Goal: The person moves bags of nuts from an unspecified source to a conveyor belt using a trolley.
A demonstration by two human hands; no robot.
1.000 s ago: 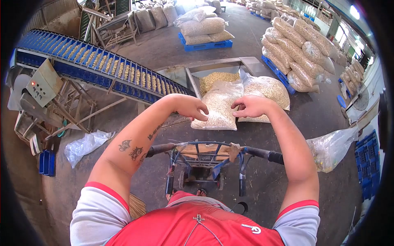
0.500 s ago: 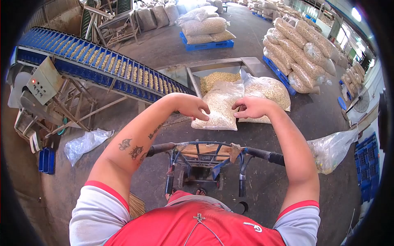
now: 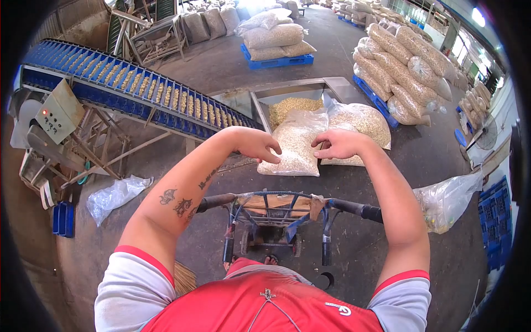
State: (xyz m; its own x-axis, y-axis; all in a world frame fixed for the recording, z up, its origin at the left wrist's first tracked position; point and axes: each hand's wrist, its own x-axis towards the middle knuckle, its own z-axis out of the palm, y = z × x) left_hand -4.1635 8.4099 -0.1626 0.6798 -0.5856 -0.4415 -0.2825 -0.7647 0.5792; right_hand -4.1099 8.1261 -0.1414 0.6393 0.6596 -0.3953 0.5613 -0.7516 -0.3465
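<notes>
Both arms are raised in front of me with the hands facing each other, a gap between them. My left hand [image 3: 260,145] is open, fingers bent and thumb apart, holding nothing. My right hand [image 3: 338,145] is likewise open, its fingers curved inward. Beyond them, and partly covered by them in view, a clear plastic bag of pale kernels [image 3: 298,141] leans at a metal hopper [image 3: 256,110]. A second filled bag [image 3: 362,122] lies to its right. Below the hands stands a blue hand truck [image 3: 271,207] with dark handles, touched by neither hand.
A blue inclined conveyor [image 3: 138,83] carries kernels at left, beside a control box [image 3: 58,113]. Stacked sacks [image 3: 406,69] rest on a blue pallet [image 3: 376,102] at right. Plastic bags [image 3: 117,196] lie on the floor at left, and another [image 3: 448,202] is at right. A broom [image 3: 184,278] is near my body.
The view shifts very slightly. Both hands keep nearly the same pose, and the bags and hand truck stay in place.
</notes>
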